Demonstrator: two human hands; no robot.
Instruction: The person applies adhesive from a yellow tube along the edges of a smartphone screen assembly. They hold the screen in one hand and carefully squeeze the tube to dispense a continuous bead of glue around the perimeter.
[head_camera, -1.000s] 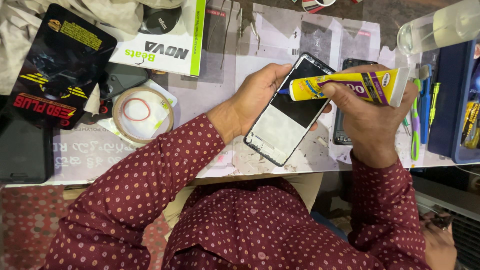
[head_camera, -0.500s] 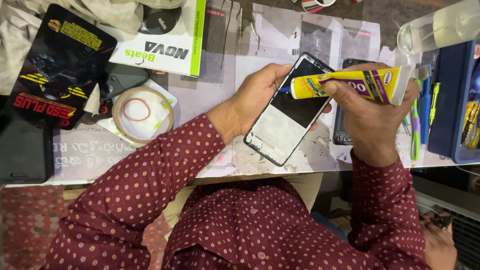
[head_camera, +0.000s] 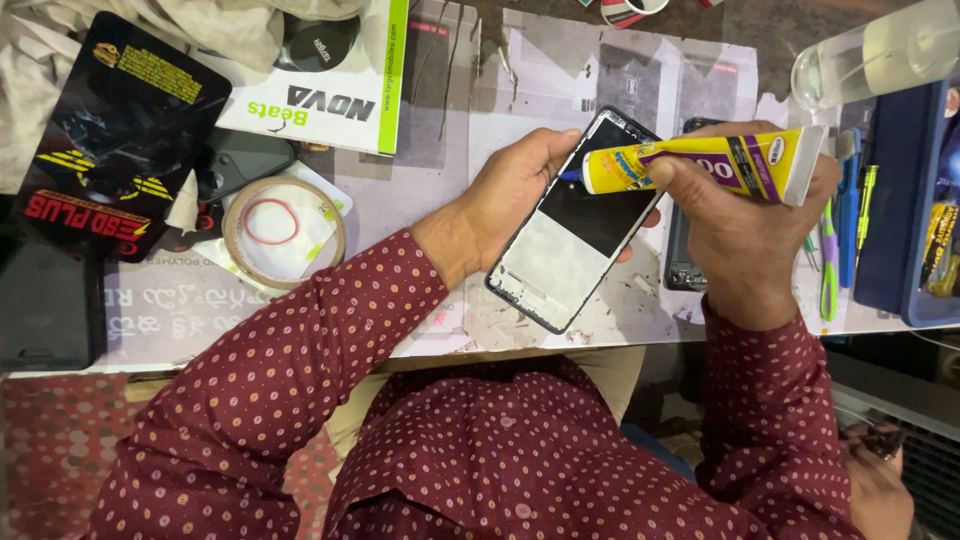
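Two hands over paper-covered worktable (head_camera: 620, 70). Left hand (head_camera: 515, 195) cradles open phone frame (head_camera: 575, 240) tilted above table edge, fingers curled round its rim. Right hand (head_camera: 740, 225) fingers pinching yellow glue tube (head_camera: 700, 165), nozzle touching frame's upper edge. Tape roll (head_camera: 285, 232) lies well left.

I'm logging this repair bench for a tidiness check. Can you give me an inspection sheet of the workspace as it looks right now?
Surface: table covered with paper sheets, scraps and debris near the front edge.
Job's things: phone frame, open side up; yellow glue tube, nozzle at the frame's upper edge.
Clutter: tape roll, white box, black packet, cloth, clear bottle, blue tray of tools, second phone under the right hand.
Grippers: left hand holds the phone frame; right hand grips the glue tube.
Cables: nothing seen.
Surroundings: patterned floor covering at lower left.
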